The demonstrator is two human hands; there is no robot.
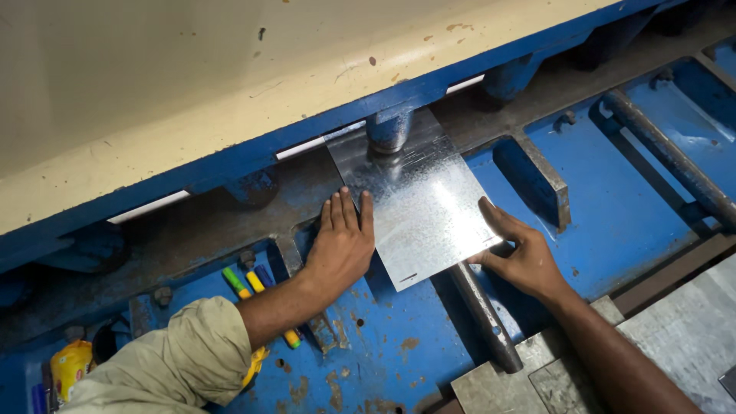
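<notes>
A shiny galvanised metal sheet [418, 203] lies on the blue bed of a shearing machine [613, 207], its far edge pushed under a round hold-down foot [389, 132]. My left hand [341, 245] rests flat with fingers together against the sheet's left edge. My right hand [515, 253] pinches the sheet's right near corner, thumb on top.
The machine's cream upper beam [192, 84] with a blue lower edge spans the top. A steel bar [483, 314] runs under the sheet toward me. Green, yellow and blue markers [249, 285] lie left of my forearm. Grey metal sheets [675, 345] are stacked bottom right.
</notes>
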